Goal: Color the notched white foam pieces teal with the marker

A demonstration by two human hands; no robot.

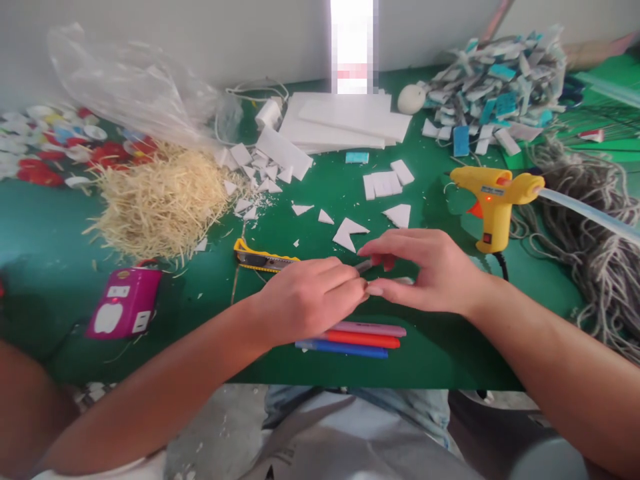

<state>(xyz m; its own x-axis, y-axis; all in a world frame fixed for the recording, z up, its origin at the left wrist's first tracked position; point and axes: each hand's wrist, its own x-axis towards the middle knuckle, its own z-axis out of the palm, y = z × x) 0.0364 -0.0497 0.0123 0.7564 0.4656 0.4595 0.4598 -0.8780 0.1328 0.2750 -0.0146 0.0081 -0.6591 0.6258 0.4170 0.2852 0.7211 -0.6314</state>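
Note:
My left hand (315, 297) is closed, palm down, its fingers pressed together around something mostly hidden. A small grey strip (365, 267) shows at its fingertips. My right hand (430, 270) faces it with thumb and fingers curved apart, the thumb tip meeting the left fingertips. Beside that thumb lies a small whitish piece (403, 281), partly covered. A yellow utility knife (265, 260) rests just beyond my left hand. Below the hands lie a pink marker (377, 329), a red marker (370, 339) and a blue marker (355, 349). Cut white foam pieces (349, 235) are scattered ahead.
A yellow glue gun (495, 193) stands at right, near a heap of grey yarn (585, 220). Wood sticks (165, 200) and a magenta box (125, 303) sit at left. White foam sheets (345, 120) and a pile of grey-blue scraps (500, 87) are behind.

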